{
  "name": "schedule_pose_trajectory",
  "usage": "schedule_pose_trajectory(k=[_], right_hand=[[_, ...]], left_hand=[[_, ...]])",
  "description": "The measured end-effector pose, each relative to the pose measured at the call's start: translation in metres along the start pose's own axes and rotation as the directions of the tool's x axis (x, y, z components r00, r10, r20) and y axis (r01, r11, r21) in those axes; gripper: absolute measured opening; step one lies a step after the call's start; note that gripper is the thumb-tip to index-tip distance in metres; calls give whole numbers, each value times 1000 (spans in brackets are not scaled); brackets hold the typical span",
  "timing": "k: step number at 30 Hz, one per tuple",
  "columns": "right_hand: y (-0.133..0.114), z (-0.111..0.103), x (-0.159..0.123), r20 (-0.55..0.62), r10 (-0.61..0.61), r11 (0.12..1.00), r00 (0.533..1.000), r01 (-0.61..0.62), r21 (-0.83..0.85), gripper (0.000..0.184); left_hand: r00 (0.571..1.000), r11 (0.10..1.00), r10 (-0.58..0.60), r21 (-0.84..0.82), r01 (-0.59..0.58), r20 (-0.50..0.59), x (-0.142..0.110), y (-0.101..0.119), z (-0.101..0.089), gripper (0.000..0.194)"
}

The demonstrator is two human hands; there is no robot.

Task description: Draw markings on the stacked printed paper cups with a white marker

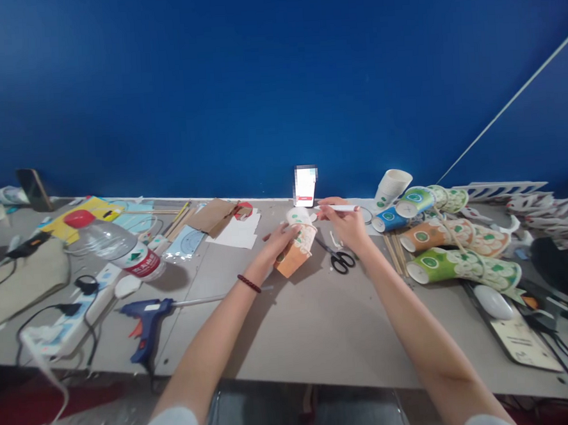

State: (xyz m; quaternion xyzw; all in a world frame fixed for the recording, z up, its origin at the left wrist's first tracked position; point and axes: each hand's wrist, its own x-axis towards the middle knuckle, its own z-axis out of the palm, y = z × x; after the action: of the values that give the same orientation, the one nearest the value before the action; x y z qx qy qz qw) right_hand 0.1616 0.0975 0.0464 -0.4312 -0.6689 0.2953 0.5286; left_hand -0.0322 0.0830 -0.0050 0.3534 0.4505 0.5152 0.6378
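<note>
Near the middle of the table, my left hand [278, 240] grips an orange paper cup piece [293, 262] with a white, green-leaf patterned part. A white paper cup end [299, 216] sits at its top, tilted away from me. My right hand [347, 224] is closed around a white pen [339, 208] with a red end, its other end pointing toward the cup. Black-handled scissors [342, 262] lie just below my right hand. A phone [305, 187] with a lit screen stands against the blue wall behind the cup.
At left are a blue glue gun [149, 320], a power strip [85, 308] and a tilted water bottle [122, 248]. Brown cardboard [215, 216] and white paper [239, 231] lie at the back. Rolled paper cups [461, 269], wooden sticks [395, 255] and a white mouse [494, 302] are right.
</note>
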Motion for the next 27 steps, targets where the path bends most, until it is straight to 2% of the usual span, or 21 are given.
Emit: schedule_pose_trajectory(k=[2, 4, 8, 10, 11, 14, 16, 19, 22, 24, 25, 27], right_hand=[[3, -10, 2, 28, -53, 976, 998, 58, -212, 25], [8, -18, 3, 99, -79, 935, 992, 109, -338, 22], [23, -22, 0, 235, 77, 827, 969, 70, -559, 34], [29, -20, -10, 273, 133, 773, 953, 72, -630, 44], [32, -19, -16, 289, 147, 759, 946, 79, -647, 49], [35, -17, -41, 408, 229, 591, 884, 206, -780, 64], [35, -18, -57, 448, 253, 546, 857, 256, -798, 72], [36, -21, -73, 481, 243, 562, 842, 282, -778, 73], [29, -31, -79, 445, 170, 637, 879, 246, -730, 68], [16, -48, -82, 401, 31, 695, 916, 268, -667, 61], [6, -60, -84, 350, -60, 730, 935, 280, -624, 54], [-20, -89, -91, 182, -236, 774, 954, 298, -559, 39]], left_hand=[[993, 981, 0, 193, 24, -122, 0, 2, -3, 52], [987, 965, 1, 258, 42, -163, 1, 2, -5, 54], [999, 992, 21, 127, -15, -49, 3, 4, -12, 49], [999, 982, 19, 190, -13, -28, 3, 8, -15, 47], [999, 964, 15, 266, -5, -37, 2, 11, -17, 47], [994, 828, 27, 559, 39, -109, -3, 19, -21, 47], [991, 764, 43, 643, 47, -123, -6, 24, -22, 46], [974, 741, 166, 671, -19, -156, -11, 38, -15, 44], [932, 650, 345, 745, -150, -113, -29, 67, 1, 41], [908, 573, 417, 786, -234, -34, -58, 81, 6, 39], [907, 553, 420, 785, -279, 26, -79, 81, 1, 39], [927, 590, 336, 730, -345, 167, -137, 57, -24, 37]])
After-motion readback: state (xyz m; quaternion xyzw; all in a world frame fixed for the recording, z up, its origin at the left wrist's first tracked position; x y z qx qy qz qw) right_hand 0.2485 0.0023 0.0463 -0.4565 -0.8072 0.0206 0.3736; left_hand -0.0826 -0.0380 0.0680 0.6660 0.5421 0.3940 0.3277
